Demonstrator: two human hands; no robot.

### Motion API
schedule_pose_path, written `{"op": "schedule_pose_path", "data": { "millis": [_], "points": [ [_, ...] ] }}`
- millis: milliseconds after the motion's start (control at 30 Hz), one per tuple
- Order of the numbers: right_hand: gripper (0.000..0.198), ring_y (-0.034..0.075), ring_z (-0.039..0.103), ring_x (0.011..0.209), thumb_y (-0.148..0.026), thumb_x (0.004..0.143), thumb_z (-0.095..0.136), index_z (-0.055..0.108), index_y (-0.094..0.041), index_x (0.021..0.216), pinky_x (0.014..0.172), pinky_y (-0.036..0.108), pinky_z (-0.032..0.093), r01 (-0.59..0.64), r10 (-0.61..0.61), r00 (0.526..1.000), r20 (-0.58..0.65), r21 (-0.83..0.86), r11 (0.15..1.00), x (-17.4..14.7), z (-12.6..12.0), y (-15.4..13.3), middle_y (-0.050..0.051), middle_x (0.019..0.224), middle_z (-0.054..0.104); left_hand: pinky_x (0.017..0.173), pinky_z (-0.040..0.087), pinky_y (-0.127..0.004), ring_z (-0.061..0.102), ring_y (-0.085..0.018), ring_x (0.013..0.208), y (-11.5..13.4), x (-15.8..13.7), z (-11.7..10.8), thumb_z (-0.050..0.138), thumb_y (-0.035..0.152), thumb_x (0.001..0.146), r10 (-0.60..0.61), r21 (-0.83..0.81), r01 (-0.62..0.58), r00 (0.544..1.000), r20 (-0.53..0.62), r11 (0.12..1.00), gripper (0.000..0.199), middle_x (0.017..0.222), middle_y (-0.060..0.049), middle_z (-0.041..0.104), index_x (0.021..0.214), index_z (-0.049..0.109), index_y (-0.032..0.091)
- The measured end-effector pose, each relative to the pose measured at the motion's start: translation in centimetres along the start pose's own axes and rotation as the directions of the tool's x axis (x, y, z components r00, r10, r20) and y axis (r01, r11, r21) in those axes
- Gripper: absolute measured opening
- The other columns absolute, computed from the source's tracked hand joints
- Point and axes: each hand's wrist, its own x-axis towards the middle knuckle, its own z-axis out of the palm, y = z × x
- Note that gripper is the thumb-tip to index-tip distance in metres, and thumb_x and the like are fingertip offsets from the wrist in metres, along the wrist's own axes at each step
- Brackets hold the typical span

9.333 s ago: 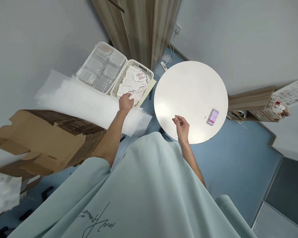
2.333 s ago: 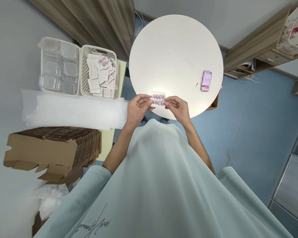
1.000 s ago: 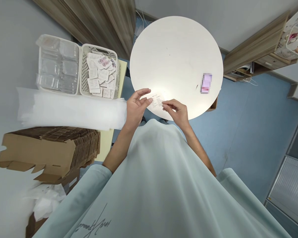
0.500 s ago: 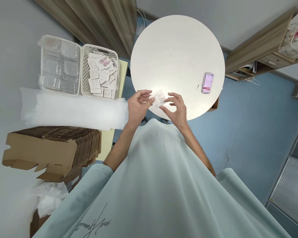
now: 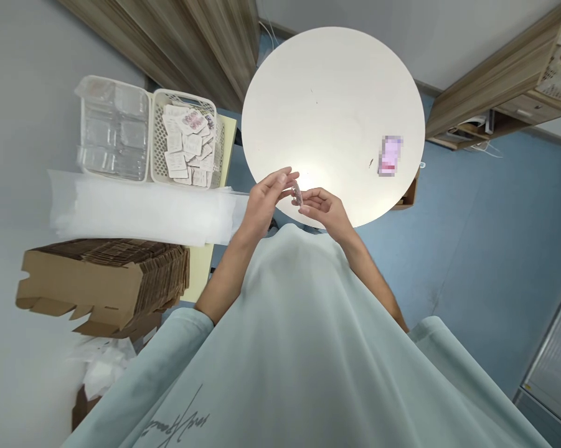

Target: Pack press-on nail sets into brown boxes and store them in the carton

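From my remote view I logged the small, thin, translucent greyish pack with shiny bumps [image 5: 297,194] nearly edge-on between both grips: left hand [image 5: 263,199] pinched its far end, right hand [image 5: 327,210] its near end; neither was nearer. Long axis unclear.

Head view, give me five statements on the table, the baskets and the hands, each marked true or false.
1. The small bumpy card is nearly edge-on between the left hand and right hand. True.
2. A perforated basket holds white printed cards. True.
3. The pixelated lilac item is near the round white table's left edge. False: it is toward the right edge.
4. Clear plastic containers stand left of the perforated basket in the picture. True.
5. The cardboard stack lies on the white sheets. False: it is beside them, nearer the picture's bottom.
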Motion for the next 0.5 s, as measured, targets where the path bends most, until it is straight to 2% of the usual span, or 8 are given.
{"op": "schedule_pose_path", "data": {
  "millis": [100, 233, 333, 500],
  "points": [
    [0.058, 0.031, 0.081, 0.132, -0.072, 0.081, 0.098, 0.076, -0.028, 0.111, 0.119, 0.048, 0.064, -0.100, 0.082, 0.989, 0.120, 0.156, 0.983, -0.3, -1.5, -0.4, 0.006, 0.126, 0.086, 0.109, 0.067, -0.050, 0.083, -0.031, 0.115, 0.1, 0.1, 0.8, 0.084, 0.075, 0.095, -0.049, -0.004, 0.049, 0.999, 0.015, 0.999, 0.061, 0.121, -0.012, 0.088, 0.128, 0.085, 0.025],
    [0.059, 0.029, 0.081, 0.132, -0.075, 0.082, 0.097, 0.077, -0.028, 0.112, 0.113, 0.043, 0.067, -0.141, 0.106, 0.981, 0.161, 0.222, 0.965, -0.7, -3.2, -0.4, 0.005, 0.126, 0.086, 0.103, 0.068, -0.046, 0.084, -0.028, 0.104, 0.0, 0.3, 2.4, 0.094, 0.073, 0.087, -0.065, -0.032, 0.065, 0.998, -0.017, 0.997, 0.061, 0.109, -0.010, 0.087, 0.120, 0.088, 0.023],
    [0.060, 0.026, 0.080, 0.125, -0.077, 0.081, 0.096, 0.076, -0.028, 0.111, 0.106, 0.041, 0.071, -0.128, 0.104, 0.986, 0.128, 0.200, 0.971, -0.8, -4.4, -0.3, 0.003, 0.123, 0.085, 0.099, 0.068, -0.043, 0.083, -0.028, 0.105, -0.3, 0.6, 3.6, 0.097, 0.072, 0.083, -0.048, -0.040, 0.045, 0.997, -0.064, 0.998, 0.062, 0.107, -0.010, 0.087, 0.119, 0.087, 0.022],
    [0.059, 0.021, 0.076, 0.102, -0.080, 0.079, 0.095, 0.071, -0.027, 0.089, 0.088, 0.035, 0.074, -0.055, 0.056, 0.998, -0.024, 0.040, 0.998, -0.6, -6.2, 0.0, 0.000, 0.097, 0.079, 0.094, 0.068, -0.039, 0.082, -0.026, 0.102, -1.1, 0.9, 5.2, 0.100, 0.069, 0.081, -0.009, 0.013, 0.011, 0.990, -0.139, 1.000, 0.062, 0.101, -0.008, 0.084, 0.118, 0.086, 0.021]
  ]
}}
